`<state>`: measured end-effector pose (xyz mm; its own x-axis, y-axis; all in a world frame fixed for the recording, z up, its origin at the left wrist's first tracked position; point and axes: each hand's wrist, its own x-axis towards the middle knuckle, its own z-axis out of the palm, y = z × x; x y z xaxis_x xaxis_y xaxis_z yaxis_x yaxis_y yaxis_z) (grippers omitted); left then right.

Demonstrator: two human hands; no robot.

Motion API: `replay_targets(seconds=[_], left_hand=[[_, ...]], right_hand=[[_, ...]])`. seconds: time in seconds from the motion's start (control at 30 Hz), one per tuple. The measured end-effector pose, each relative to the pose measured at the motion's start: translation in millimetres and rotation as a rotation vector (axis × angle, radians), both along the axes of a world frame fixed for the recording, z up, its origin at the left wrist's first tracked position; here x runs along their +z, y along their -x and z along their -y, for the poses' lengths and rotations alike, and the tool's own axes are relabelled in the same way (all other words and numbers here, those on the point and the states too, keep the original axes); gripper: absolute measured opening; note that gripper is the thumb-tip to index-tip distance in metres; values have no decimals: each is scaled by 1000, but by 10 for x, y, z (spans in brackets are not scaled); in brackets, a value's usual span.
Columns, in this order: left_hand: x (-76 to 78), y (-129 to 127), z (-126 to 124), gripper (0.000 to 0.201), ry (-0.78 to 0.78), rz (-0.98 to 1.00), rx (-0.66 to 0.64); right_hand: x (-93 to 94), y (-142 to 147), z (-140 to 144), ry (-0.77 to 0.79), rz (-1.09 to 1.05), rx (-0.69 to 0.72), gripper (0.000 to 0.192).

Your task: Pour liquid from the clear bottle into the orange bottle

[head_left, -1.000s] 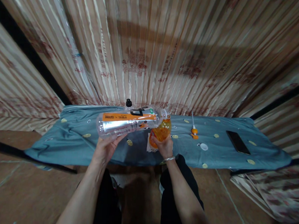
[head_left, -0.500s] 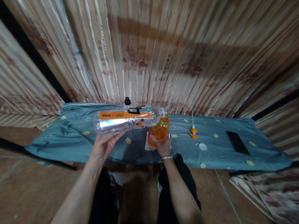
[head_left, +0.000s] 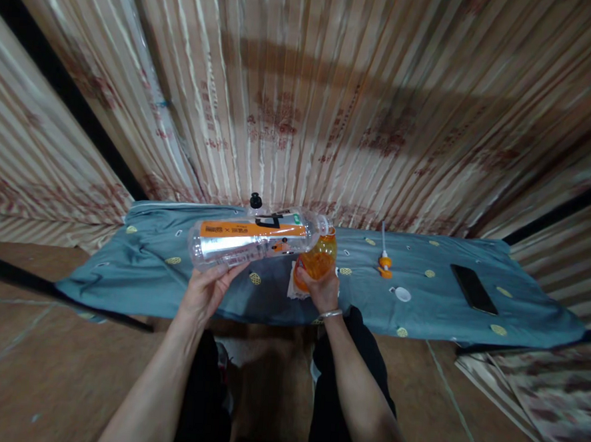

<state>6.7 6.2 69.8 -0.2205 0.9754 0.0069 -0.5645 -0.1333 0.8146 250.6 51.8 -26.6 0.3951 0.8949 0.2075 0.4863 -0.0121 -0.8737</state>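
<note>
My left hand (head_left: 215, 284) supports a large clear plastic bottle (head_left: 254, 237) from below, its fingers closed round the lower half. The bottle lies nearly level, with an orange and silver label, and its mouth is at the neck of an orange translucent bottle (head_left: 322, 252). Whether liquid is flowing between them I cannot tell. My right hand (head_left: 323, 289) grips that orange bottle, which stands on a folded white tissue (head_left: 296, 290). Right of it lies an orange pump top (head_left: 385, 264) with a pale tube. Nearby is a small white cap (head_left: 402, 294).
A black phone (head_left: 473, 289) lies toward the right end of the blue patterned cloth (head_left: 435, 309). Behind the clear bottle stands a small clear bottle with a black top (head_left: 255, 200). Pleated curtains (head_left: 302, 115) hang behind, and black poles (head_left: 73, 94) frame the sides.
Both hands keep their hold, and the two bottles stay mouth to mouth. The whole view has shifted slightly; the clear bottle's tilt looks almost the same.
</note>
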Motion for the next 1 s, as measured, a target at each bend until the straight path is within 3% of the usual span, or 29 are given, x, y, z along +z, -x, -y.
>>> replay_targets(seconds=[0.27, 0.7, 1.0], left_hand=[[-36, 3, -30, 83, -12, 11, -9], [-6, 17, 2, 65, 22, 3, 6], [36, 14, 25, 70, 7, 3, 10]], right_hand=[[59, 5, 13, 43, -17, 1, 72], [85, 27, 17, 67, 5, -10, 72], [34, 5, 1, 13, 1, 1, 73]])
